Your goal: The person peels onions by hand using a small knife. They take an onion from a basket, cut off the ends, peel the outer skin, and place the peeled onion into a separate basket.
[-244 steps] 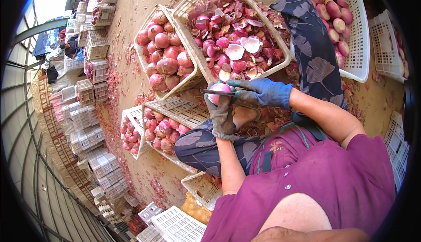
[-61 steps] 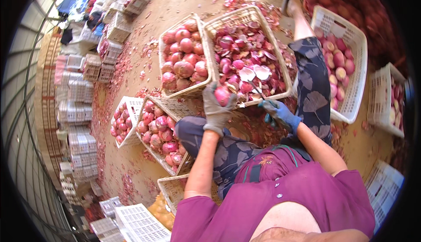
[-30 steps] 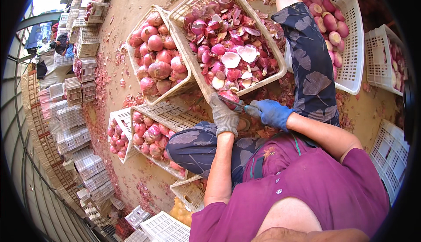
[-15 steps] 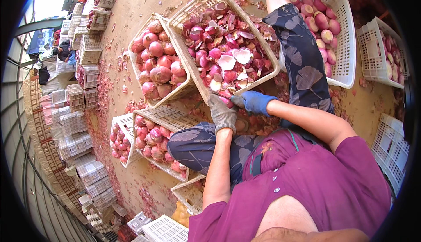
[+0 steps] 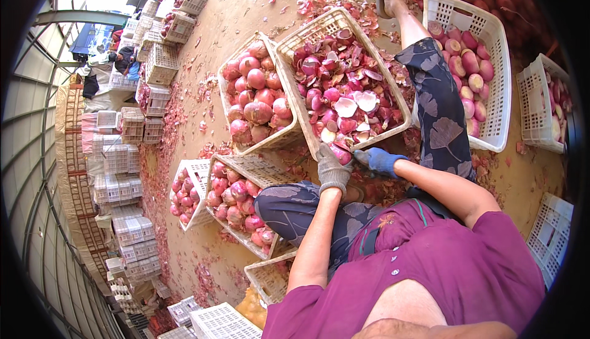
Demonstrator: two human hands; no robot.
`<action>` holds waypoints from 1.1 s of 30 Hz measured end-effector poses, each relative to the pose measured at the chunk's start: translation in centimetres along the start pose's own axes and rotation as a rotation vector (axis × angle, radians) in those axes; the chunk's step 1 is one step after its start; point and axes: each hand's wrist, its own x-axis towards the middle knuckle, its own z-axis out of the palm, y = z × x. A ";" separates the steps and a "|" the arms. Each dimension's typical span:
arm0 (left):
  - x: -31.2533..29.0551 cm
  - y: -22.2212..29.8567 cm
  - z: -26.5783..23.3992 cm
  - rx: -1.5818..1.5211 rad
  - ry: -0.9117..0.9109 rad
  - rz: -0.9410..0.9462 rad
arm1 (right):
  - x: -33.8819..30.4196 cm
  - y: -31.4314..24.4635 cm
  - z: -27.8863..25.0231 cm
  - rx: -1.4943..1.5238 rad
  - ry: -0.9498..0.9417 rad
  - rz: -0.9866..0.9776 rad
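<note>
My left hand point(image 5: 334, 170), in a grey knit glove, is closed around a red onion point(image 5: 340, 153) at the near corner of a crate of onion peels point(image 5: 404, 124). Close to its right, my right hand point(image 5: 382, 162) wears a blue glove with dark grey fingers. Its fingers are curled closed beside the onion; the thin knife that showed at them a moment ago is hidden now. Loose red skins and white-fleshed pieces fill the peel crate. Left of it stands a crate of unpeeled red onions point(image 5: 258, 113).
More onions fill a crate point(image 5: 236, 201) by my left knee and a smaller white crate point(image 5: 184, 201). Peeled onions lie in a white crate point(image 5: 470, 71) beyond my right leg, with another crate point(image 5: 544, 102) farther right. Stacked crates point(image 5: 132, 179) line the left; skins litter the floor.
The whole view has shifted, so the crates sit farther right and lower. My hands have come slightly apart, the onion shows more fully, and the thin blade between them has gone from sight.
</note>
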 end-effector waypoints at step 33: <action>-1.8 0.2 -4.0 -1.701 -0.352 -0.218 | -4.6 -7.3 -1.9 0.496 -0.388 -0.138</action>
